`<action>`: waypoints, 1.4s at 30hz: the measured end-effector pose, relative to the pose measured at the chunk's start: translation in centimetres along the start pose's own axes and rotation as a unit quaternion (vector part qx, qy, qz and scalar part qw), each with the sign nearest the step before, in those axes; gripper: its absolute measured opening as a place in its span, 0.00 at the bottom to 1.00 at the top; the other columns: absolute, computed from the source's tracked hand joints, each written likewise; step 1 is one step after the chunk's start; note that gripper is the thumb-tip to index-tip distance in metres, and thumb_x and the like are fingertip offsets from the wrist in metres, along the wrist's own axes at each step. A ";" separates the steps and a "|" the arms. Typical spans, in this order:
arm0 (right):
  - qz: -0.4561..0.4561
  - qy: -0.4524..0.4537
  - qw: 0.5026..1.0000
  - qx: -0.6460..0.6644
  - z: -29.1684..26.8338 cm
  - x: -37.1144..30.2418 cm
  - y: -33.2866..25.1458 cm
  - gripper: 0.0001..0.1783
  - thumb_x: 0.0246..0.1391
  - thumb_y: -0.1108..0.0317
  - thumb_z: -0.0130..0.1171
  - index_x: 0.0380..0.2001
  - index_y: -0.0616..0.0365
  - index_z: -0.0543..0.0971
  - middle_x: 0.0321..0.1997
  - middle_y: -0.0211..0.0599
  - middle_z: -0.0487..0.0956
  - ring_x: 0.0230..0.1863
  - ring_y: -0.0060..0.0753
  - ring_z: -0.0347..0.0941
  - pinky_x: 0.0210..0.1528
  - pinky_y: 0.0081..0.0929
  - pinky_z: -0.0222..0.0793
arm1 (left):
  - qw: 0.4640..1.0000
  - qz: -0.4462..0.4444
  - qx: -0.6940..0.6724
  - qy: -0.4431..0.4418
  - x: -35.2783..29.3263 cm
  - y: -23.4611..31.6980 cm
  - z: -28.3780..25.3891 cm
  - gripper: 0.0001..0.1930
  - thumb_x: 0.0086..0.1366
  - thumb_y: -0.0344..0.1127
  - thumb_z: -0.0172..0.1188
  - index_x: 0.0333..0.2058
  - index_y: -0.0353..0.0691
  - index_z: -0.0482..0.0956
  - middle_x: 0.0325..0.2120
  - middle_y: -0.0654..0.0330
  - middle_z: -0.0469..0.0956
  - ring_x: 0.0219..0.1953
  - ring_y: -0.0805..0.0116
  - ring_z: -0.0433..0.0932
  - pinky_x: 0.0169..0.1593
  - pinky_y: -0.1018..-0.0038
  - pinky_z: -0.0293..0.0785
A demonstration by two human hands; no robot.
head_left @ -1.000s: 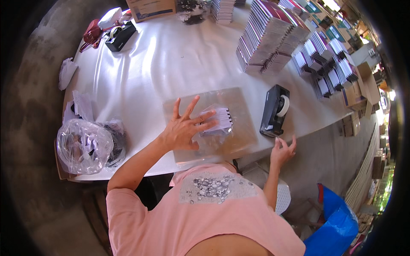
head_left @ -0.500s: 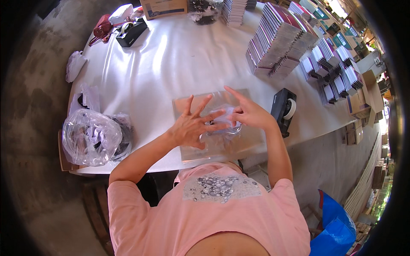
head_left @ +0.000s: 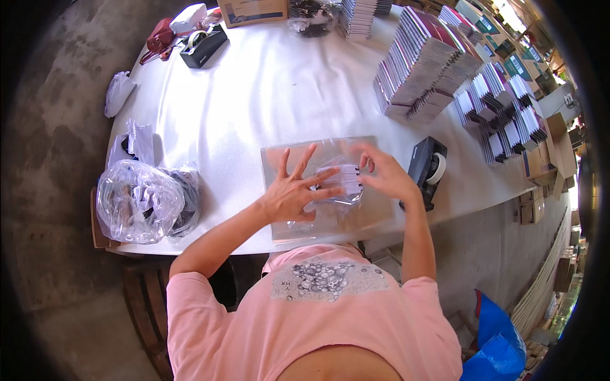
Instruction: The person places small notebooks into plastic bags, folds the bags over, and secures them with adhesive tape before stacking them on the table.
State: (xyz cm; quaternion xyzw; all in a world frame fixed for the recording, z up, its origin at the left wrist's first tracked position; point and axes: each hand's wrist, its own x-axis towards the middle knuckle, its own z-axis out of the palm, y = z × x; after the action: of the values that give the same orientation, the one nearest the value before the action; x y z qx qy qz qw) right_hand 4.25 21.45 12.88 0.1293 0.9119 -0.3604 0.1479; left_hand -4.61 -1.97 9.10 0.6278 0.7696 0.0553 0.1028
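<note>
A small clear plastic packet (head_left: 346, 181) with white and dark contents lies over a flat rectangular sheet (head_left: 286, 228) that looks shiny and plastic-covered, close to the table's front edge. Spread wide, my left hand (head_left: 289, 193) rests at the packet's left side, its fingers reaching over part of it. At the right side, my right hand (head_left: 389, 176) has bent fingers held apart, with the fingertips close to the packet's edge. Whether those fingertips touch it I cannot tell. Nothing shows gripped in either hand.
Right of my hands stands a black tape dispenser (head_left: 427, 168); another tape dispenser (head_left: 204, 47) sits far left. Tall stacks of thin booklets or cases (head_left: 422, 70) rise at the right. A bulging clear bag (head_left: 136, 203) lies left, and a cardboard box (head_left: 254, 11) stands at the back.
My right hand has drawn back to the right and curled its fingers, uncovering more of the packet. The left hand stays spread in nearly the same place. The whole view has shifted slightly.
</note>
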 end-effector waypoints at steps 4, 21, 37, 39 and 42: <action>-0.204 0.036 0.970 0.129 3.4 -1.8 4.3 0.28 0.35 0.68 0.70 0.46 0.44 0.76 0.55 0.38 0.69 0.58 0.37 0.63 0.57 0.36 0.61 | 0.966 -0.025 -0.084 0.245 1.3 2.2 4.3 0.28 0.43 0.45 0.69 0.47 0.68 0.75 0.65 0.63 0.52 0.68 0.46 0.37 0.61 0.37 0.32; -0.272 0.197 0.942 -0.012 3.9 -2.0 1.4 0.16 0.39 0.65 0.70 0.36 0.47 0.84 0.65 0.42 0.60 0.64 0.44 0.55 0.63 0.39 0.52 | 0.863 -0.171 -0.332 0.341 3.7 3.8 5.1 0.23 0.37 0.40 0.75 0.38 0.57 0.83 0.62 0.51 0.56 0.63 0.49 0.56 0.60 0.54 0.55; -0.068 0.183 0.918 0.345 6.5 -0.5 2.1 0.21 0.41 0.71 0.67 0.42 0.57 0.76 0.47 0.36 0.73 0.47 0.31 0.69 0.49 0.32 0.63 | 0.775 -0.154 -0.521 0.323 4.4 -0.2 4.2 0.18 0.44 0.31 0.72 0.37 0.42 0.82 0.29 0.61 0.79 0.34 0.70 0.76 0.41 0.73 0.72; -0.070 0.176 0.898 0.397 6.1 0.3 1.5 0.23 0.40 0.71 0.67 0.43 0.59 0.75 0.45 0.36 0.74 0.45 0.29 0.70 0.47 0.30 0.64 | 0.760 -0.140 -0.536 0.339 4.5 -0.1 3.7 0.22 0.44 0.30 0.72 0.41 0.40 0.79 0.28 0.61 0.79 0.31 0.70 0.77 0.39 0.74 0.72; -0.044 0.124 0.904 0.406 5.5 1.8 3.2 0.23 0.38 0.72 0.68 0.43 0.62 0.77 0.40 0.35 0.76 0.41 0.24 0.70 0.43 0.25 0.65 | 0.724 -0.242 -0.568 0.308 4.7 -0.1 2.4 0.27 0.45 0.31 0.72 0.46 0.37 0.75 0.28 0.61 0.80 0.31 0.71 0.77 0.39 0.74 0.73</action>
State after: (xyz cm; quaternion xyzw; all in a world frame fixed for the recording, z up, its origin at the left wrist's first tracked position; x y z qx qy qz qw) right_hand 4.68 20.10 6.42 0.1811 0.7025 -0.6866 -0.0476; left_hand -5.01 2.50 6.33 0.1926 0.7094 0.6455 0.2074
